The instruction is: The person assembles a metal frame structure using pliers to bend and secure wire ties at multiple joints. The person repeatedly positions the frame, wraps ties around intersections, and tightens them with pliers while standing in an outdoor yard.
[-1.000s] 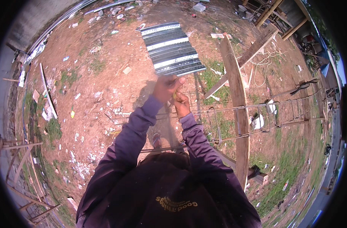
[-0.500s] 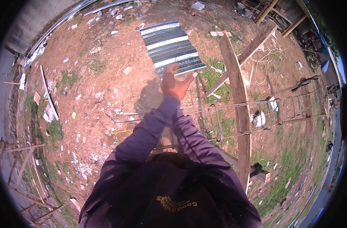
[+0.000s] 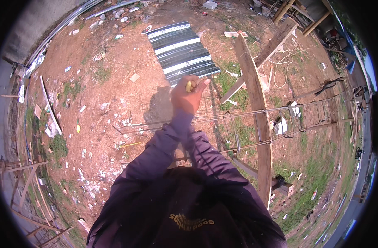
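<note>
My left hand (image 3: 185, 97) is raised in front of me with its fingers curled and the thumb to the right. A small yellowish thing (image 3: 189, 86) shows between thumb and fingers; its kind is unclear. Just past the hand in the picture is a ribbed metal sheet (image 3: 181, 50), lying on the ground; contact cannot be told. My right forearm (image 3: 203, 151) runs up to the left wrist, and the right hand is hidden behind it. Below the hands a rebar cage with stirrups (image 3: 237, 140) stretches off to the right.
An upright wooden plank (image 3: 261, 136) stands right of my arms beside the cage, with a slanted board (image 3: 276, 43) crossing it. Pale rope (image 3: 285, 68) lies farther right. Timber framing (image 3: 29, 177) is at the left. Rubble and scraps dot the bare soil and grass.
My left hand has gone from spread fingers to a curled grip and drawn slightly back from the sheet. The yellowish thing now shows in it. The view has shifted slightly.
</note>
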Demonstrator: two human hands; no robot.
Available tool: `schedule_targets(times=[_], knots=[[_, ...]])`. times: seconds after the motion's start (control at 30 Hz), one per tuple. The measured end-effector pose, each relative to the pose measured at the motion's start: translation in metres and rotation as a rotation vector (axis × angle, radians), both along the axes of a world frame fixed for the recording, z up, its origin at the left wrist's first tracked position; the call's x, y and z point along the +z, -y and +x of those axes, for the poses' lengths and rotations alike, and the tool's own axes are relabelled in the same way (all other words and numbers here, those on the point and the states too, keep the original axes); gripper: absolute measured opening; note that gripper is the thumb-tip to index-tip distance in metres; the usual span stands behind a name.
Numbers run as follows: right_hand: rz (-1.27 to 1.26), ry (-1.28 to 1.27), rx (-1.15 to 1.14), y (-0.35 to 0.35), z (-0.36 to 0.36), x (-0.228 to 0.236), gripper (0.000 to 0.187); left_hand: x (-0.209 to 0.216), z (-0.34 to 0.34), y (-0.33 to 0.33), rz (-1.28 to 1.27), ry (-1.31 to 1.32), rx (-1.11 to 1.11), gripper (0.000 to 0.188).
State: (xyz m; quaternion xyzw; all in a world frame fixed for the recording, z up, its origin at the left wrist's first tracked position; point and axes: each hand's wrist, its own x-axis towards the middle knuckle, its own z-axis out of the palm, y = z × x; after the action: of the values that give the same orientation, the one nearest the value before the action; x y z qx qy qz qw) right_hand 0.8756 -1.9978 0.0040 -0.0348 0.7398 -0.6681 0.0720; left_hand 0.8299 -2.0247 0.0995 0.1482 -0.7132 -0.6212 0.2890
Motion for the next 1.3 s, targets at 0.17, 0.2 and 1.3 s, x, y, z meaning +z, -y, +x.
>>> schedule_targets(times=[0.17, 0.2, 1.3], knots=[[-0.058, 0.071, 0.492, -0.020, -0.067, 0.030, 0.030, 0.005, -0.027, 0.086, 0.461, 0.183, -0.926, 0.032], [-0.070, 0.154, 0.623, -0.022, -0.075, 0.035, 0.029, 0.007, -0.027, 0.091, 0.585, 0.190, -0.994, 0.032], [0.154, -0.111, -0.132, 0.030, -0.065, -0.001, 0.040, 0.001, -0.004, 0.042, 0.807, -0.247, -0.128, 0.055]])
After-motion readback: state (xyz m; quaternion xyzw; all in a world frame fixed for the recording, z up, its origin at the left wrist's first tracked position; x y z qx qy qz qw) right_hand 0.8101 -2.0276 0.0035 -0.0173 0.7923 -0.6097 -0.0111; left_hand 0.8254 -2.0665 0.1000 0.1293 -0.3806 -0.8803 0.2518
